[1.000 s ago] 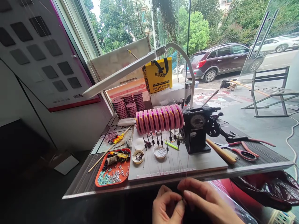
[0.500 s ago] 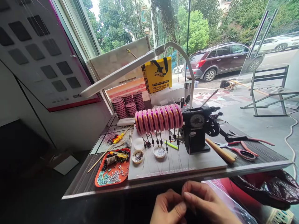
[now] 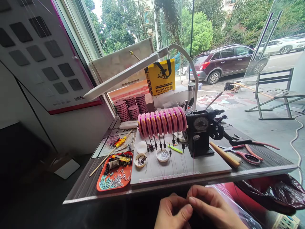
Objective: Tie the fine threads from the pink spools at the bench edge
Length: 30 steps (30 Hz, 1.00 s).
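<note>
My left hand and my right hand meet below the table's front edge, fingertips pinched close together. What they pinch is too small to make out; a thin line runs down toward them from the winding machine. Pink spools sit in a row on the machine's shaft, with black stoppers and thin lines hanging below. On the pale board stand a round dish of small clear beads and a dish of dark bits.
An orange tray of small metal and green parts lies at left. Scissors and a wooden block lie at right. Stacked spools, a lamp and a yellow bag stand behind. A black-lined bin is below right.
Both my hands have shifted slightly to the right, still pinched together. The thin line and a hanging stopper have moved slightly right.
</note>
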Each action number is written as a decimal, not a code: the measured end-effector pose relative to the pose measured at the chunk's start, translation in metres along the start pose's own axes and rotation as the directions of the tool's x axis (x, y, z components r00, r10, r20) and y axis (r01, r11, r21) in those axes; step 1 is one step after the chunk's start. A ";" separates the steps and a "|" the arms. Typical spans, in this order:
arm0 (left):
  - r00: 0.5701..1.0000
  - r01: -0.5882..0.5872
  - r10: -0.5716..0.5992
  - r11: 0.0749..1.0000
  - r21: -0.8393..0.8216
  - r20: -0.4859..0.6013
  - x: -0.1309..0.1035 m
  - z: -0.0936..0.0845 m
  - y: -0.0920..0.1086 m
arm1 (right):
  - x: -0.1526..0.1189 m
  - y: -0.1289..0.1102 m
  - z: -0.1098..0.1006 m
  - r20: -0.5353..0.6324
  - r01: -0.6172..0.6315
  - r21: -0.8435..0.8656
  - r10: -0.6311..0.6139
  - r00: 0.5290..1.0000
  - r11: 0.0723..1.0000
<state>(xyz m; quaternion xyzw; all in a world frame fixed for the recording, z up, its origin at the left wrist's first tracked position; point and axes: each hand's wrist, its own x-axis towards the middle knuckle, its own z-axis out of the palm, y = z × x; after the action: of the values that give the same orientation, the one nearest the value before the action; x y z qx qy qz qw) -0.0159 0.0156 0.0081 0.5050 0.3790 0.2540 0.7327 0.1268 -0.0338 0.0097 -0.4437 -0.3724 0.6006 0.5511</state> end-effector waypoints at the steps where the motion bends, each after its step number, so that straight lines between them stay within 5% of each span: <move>1: 1.000 -0.017 0.017 1.000 0.004 -0.026 0.000 0.002 0.000 | 0.000 0.001 0.001 -0.008 -0.004 0.023 0.004 1.000 1.000; 9: 0.999 0.037 -0.029 0.982 -0.185 0.043 0.000 0.006 -0.005 | -0.001 0.005 0.011 -0.031 -0.134 0.369 0.157 0.987 0.920; 16: 0.993 0.091 -0.065 0.953 -0.287 0.101 0.001 0.005 -0.009 | -0.001 0.006 0.012 -0.032 -0.132 0.415 0.159 0.987 0.900; 24: 0.987 -0.109 0.100 0.992 -0.068 -0.123 -0.003 0.012 -0.003 | 0.002 0.004 0.003 0.032 -0.081 0.188 0.077 0.997 0.979; 30: 0.881 -0.321 0.383 0.915 0.243 -0.279 -0.005 0.008 -0.009 | -0.003 -0.013 0.014 -0.217 0.004 0.292 0.062 0.974 0.956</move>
<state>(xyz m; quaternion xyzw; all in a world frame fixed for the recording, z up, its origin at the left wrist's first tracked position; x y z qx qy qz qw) -0.0121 0.0043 0.0028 0.5848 0.4169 0.4247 0.5512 0.1178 -0.0344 0.0270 -0.4283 -0.2092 0.6030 0.6397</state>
